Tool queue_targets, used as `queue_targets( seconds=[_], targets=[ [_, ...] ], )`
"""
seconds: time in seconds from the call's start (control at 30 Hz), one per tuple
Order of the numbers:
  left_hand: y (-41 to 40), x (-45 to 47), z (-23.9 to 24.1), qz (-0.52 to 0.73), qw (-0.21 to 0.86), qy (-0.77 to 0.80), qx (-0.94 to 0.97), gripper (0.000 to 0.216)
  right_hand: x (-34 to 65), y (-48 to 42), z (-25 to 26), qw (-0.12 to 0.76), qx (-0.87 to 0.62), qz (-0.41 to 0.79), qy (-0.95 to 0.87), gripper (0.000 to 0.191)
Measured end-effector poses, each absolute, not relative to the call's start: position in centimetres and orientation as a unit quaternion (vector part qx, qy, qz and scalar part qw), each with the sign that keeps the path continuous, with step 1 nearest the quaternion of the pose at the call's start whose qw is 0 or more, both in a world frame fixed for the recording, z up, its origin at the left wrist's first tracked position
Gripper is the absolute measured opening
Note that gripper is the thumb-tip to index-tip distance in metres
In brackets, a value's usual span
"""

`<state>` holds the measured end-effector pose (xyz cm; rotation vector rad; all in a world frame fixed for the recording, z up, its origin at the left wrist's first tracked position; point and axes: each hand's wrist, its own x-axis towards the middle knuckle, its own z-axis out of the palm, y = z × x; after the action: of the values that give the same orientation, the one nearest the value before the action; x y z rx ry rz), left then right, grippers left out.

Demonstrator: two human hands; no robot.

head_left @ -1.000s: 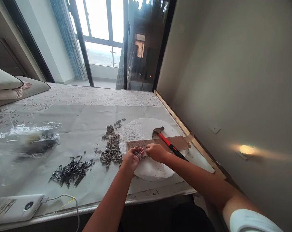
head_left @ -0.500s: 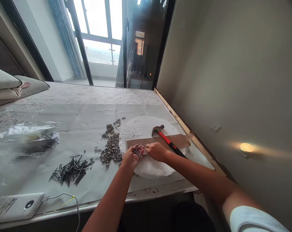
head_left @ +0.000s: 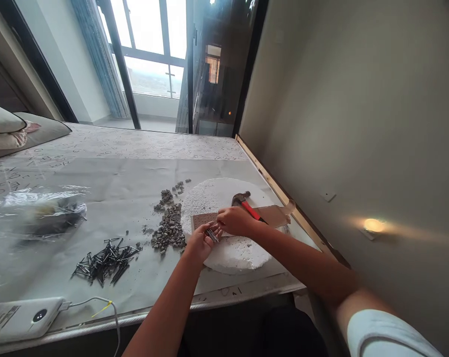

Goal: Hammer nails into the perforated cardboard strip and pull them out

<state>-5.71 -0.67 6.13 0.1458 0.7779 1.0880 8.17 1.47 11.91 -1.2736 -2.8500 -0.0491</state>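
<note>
Several metal nails (head_left: 212,235) lie across the fingers of my left hand (head_left: 198,244), which is curled around them, palm up. Close beside it, my right hand (head_left: 234,220) is closed above a brown board with small holes (head_left: 202,219); whatever its fingers pinch is too small to make out. The board rests on a round white foam slab (head_left: 239,260). A claw hammer (head_left: 251,210) with a red and black handle lies across the board, its lower handle hidden behind my right forearm.
Grey gravel (head_left: 169,228) is heaped left of the foam. Further left lie a pile of nails (head_left: 104,262) and a clear plastic bag (head_left: 41,213) with dark contents. A white power bank (head_left: 25,320) with a cable sits at the front edge. A wooden rail (head_left: 269,176) borders the wall side.
My right hand has shifted slightly left and up, closer to my left hand's fingertips, and covers more of the hammer handle. My left hand still holds the nails. The view has moved slightly.
</note>
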Motion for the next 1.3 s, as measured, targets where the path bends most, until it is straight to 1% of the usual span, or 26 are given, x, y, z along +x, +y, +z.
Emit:
queue_targets(
  seconds=[0.07,0.1,0.13,0.23,0.27,0.33,0.4,0.5,0.53,0.6,0.7,0.8,0.87,0.97,1.13,1.23,1.3],
  targets=[
    [-0.8,-5.7,6.2,0.488,0.798,0.346,0.074,0.015,7.5,1.0,11.7,-0.014,-0.4,-0.005,-0.916,0.022],
    [-0.8,-5.9,6.3,0.482,0.802,0.345,0.076,0.014,7.3,0.6,11.5,-0.005,-0.401,-0.001,-0.916,0.021],
    [-0.8,-6.0,6.3,0.477,0.804,0.346,0.079,0.013,7.4,0.0,11.4,0.024,-0.408,0.003,-0.913,0.022],
    [-0.9,-6.8,6.3,0.464,0.805,0.358,0.094,0.011,8.9,-2.2,10.4,0.189,-0.457,0.024,-0.869,0.027],
    [-1.0,-7.1,6.3,0.461,0.803,0.365,0.097,0.01,9.9,-3.0,9.9,0.228,-0.472,0.038,-0.851,0.029],
    [-1.0,-7.6,6.3,0.459,0.798,0.378,0.103,0.008,12.5,-4.5,8.5,0.269,-0.537,0.049,-0.798,0.03],
    [-1.1,-8.1,6.4,0.469,0.786,0.385,0.117,0.006,15.4,-5.6,6.9,0.256,-0.643,0.045,-0.721,0.034],
    [-1.0,-8.8,6.6,0.5,0.753,0.397,0.158,0.006,18.9,-6.3,4.7,0.144,-0.756,0.049,-0.637,0.054],
    [-1.0,-9.2,6.6,0.512,0.733,0.41,0.177,0.008,19.7,-6.3,4.2,0.108,-0.774,0.058,-0.621,0.055],
    [-0.8,-10.1,6.4,0.531,0.676,0.457,0.227,0.013,20.5,-6.0,3.7,0.057,-0.793,0.082,-0.601,0.05],
    [-0.7,-11.9,6.1,0.524,0.558,0.561,0.315,0.017,20.8,-5.4,3.9,0.032,-0.804,0.112,-0.583,0.035],
    [-1.0,-13.6,5.6,0.454,0.444,0.664,0.395,0.014,20.6,-5.1,4.7,0.041,-0.807,0.117,-0.577,0.026],
    [-1.4,-14.1,5.4,0.4,0.409,0.7,0.427,0.013,20.5,-5.3,5.1,0.054,-0.81,0.119,-0.572,0.024],
    [-1.9,-14.0,5.3,0.358,0.42,0.704,0.446,0.016,20.5,-6.1,5.0,0.085,-0.813,0.141,-0.558,0.023],
    [-2.0,-12.7,5.3,0.362,0.452,0.689,0.437,0.021,21.0,-7.6,4.2,0.169,-0.787,0.224,-0.55,0.023],
    [-1.6,-12.3,5.2,0.34,0.441,0.7,0.448,0.023,21.2,-7.7,4.5,0.228,-0.777,0.247,-0.532,0.023],
    [-1.3,-12.2,5.2,0.321,0.426,0.708,0.463,0.025,20.9,-7.7,5.2,0.278,-0.761,0.276,-0.516,0.019]
  ],
)
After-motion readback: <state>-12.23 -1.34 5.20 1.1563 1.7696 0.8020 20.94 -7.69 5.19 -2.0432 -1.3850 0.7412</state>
